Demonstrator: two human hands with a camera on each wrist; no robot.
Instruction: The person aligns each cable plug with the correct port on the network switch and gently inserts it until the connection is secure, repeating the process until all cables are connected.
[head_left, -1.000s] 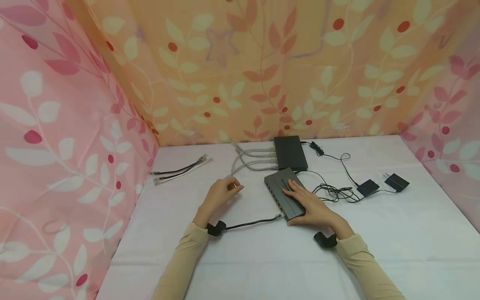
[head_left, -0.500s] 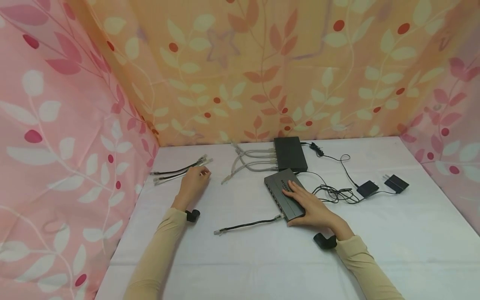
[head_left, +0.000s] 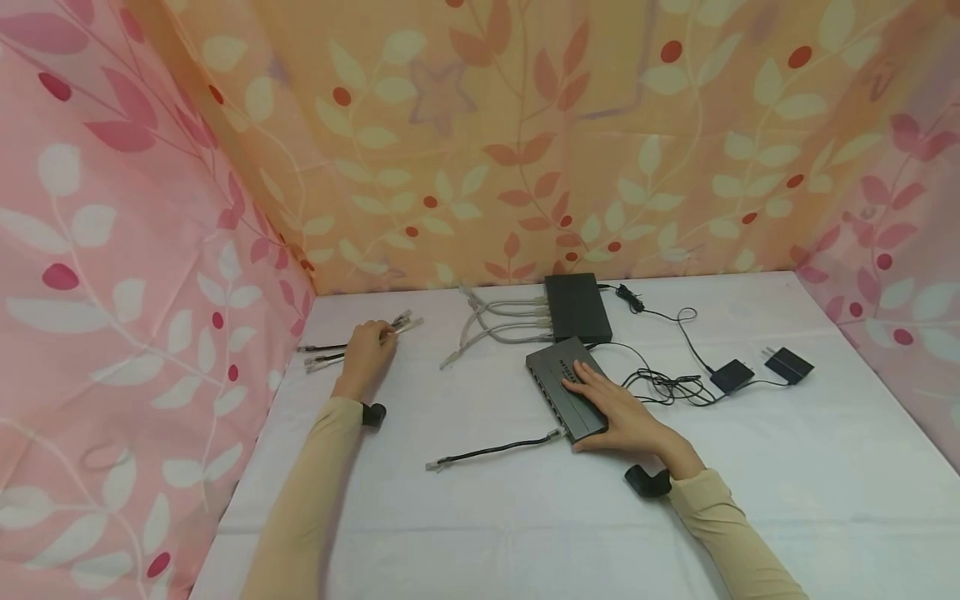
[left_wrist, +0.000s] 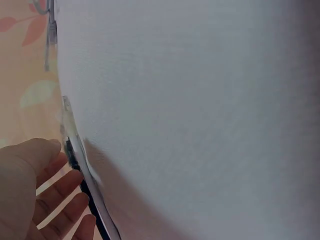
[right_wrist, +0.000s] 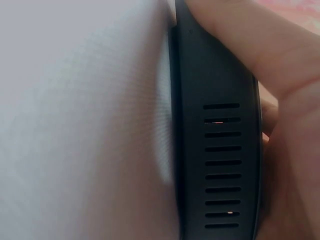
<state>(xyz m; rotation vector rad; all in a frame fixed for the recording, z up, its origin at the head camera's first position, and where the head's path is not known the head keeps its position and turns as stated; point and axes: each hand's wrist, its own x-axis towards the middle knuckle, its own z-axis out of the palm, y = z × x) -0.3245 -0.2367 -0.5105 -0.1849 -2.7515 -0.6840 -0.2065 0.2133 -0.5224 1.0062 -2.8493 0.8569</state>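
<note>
My left hand (head_left: pixel 365 357) reaches over a small group of short network cables at the table's left. A black cable (head_left: pixel 324 347) shows to its left, and clear plugs (head_left: pixel 406 318) stick out past the fingertips. In the left wrist view, the loosely bent fingers stand right by a white cable (left_wrist: pixel 89 177) and a black cable (left_wrist: pixel 91 205), with the thumb apart. My right hand (head_left: pixel 624 410) rests on a grey NETGEAR network switch (head_left: pixel 553 377), fingers spread over its top. The thumb lies against its slotted side (right_wrist: pixel 220 75). One short black cable (head_left: pixel 491 450) is plugged into its port side.
Behind the grey switch stands a second, black box (head_left: pixel 577 308) with several grey cables (head_left: pixel 498 323) plugged in. Two black power adapters (head_left: pixel 732 377) with tangled cords (head_left: pixel 675 387) lie to the right. Patterned curtains (head_left: pixel 442 150) border the white table (head_left: pixel 480 533).
My left hand has moved left from beside the grey cables to the loose cable group, uncovering the free end of the plugged-in black cable. The right hand stays on the switch.
</note>
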